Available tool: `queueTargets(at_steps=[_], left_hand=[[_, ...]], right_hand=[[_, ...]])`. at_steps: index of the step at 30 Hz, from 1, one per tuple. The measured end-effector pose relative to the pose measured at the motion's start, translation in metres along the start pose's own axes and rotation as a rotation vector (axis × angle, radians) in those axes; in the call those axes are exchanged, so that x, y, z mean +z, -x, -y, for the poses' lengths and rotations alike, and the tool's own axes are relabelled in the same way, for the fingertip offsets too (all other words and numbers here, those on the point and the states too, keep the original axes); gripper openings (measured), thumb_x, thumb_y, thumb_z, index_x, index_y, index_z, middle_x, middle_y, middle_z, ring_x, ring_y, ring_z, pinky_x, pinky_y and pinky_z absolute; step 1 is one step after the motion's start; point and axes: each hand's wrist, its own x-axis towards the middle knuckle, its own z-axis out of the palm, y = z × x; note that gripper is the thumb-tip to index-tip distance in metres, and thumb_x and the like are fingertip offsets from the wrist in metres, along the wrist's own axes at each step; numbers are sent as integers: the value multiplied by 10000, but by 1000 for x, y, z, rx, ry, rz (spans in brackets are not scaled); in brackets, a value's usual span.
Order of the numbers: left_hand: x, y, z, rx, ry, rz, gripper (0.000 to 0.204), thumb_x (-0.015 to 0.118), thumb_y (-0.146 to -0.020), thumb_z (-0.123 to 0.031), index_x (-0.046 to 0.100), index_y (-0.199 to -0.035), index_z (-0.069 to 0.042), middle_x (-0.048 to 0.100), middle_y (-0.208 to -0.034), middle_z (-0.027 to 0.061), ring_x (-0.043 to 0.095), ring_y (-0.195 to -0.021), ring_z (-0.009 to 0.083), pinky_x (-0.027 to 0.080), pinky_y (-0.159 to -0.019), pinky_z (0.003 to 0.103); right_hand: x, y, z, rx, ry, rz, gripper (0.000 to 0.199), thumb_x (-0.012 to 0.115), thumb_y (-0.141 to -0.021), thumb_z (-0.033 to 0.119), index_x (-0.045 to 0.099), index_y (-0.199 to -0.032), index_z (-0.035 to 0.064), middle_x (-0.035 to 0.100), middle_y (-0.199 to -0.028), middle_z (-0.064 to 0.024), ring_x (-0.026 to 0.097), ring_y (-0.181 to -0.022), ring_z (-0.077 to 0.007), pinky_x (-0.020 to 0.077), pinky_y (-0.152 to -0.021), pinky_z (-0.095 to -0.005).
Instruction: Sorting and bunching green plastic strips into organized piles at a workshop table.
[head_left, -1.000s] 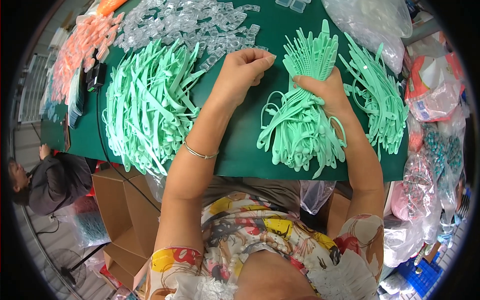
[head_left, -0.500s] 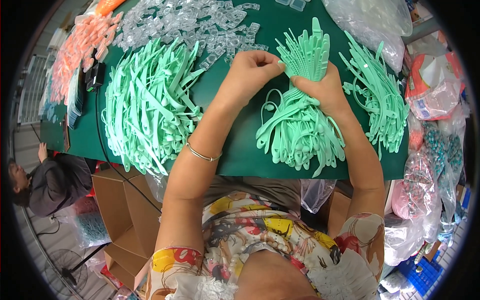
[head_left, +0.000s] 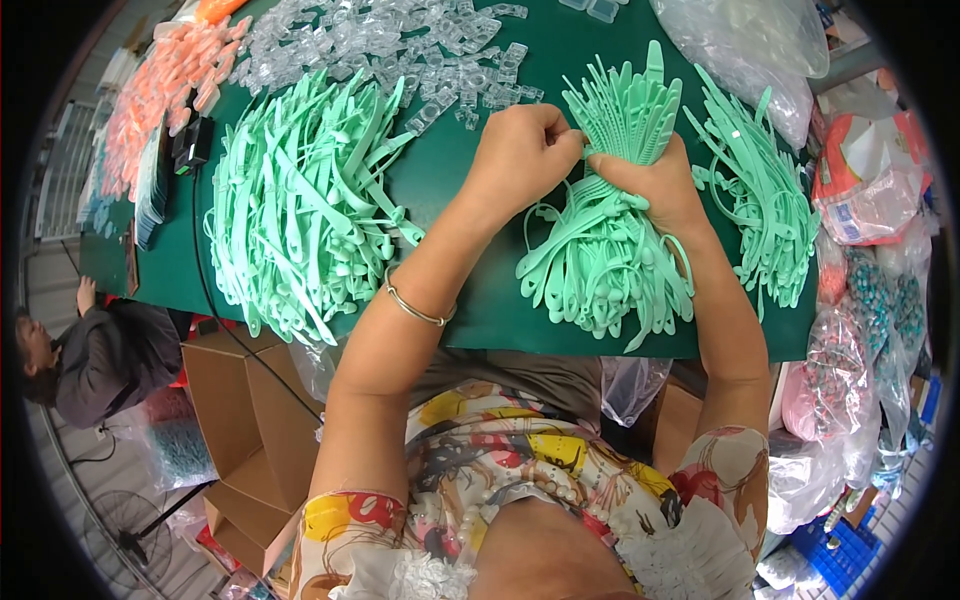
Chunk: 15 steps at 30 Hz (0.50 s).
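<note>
The lower ends of the mint-green strap bundle (head_left: 610,250) blur together on the green tabletop (head_left: 470,210). The right hand (head_left: 650,180) grips it closed; the left hand (head_left: 520,150) seemingly pinches one strap beside the bundle's top.

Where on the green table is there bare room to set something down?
Bare green table shows between the big mint strap pile and the left forearm, and along the near edge under the held bundle. The far edge is crowded with clear clips; the right side is crowded with a second strap pile and plastic bags.
</note>
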Motion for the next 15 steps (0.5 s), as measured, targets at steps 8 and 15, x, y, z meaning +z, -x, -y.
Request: queueTargets(at_steps=[8,15], left_hand=[[3,3,8,-189,323,175,209,598,-809,-174,608,-708,8,525,-601,-18,413,-545,49,331,-490,227],[1,9,4,-196,604,34,190,605,-825,-168,605,-728,-5,458,-588,-54,344,-519,22,235,-457,205]], right_hand=[[6,2,5,-60,0,10,338,732,-666,26,615,-982,-4,655,-908,-62,615,-801,-128,486,-723,-269],[3,-1,3,-24,33,1,320,717,-677,32,617,-978,-10,652,-888,-61,612,-785,-128,484,-716,-268]])
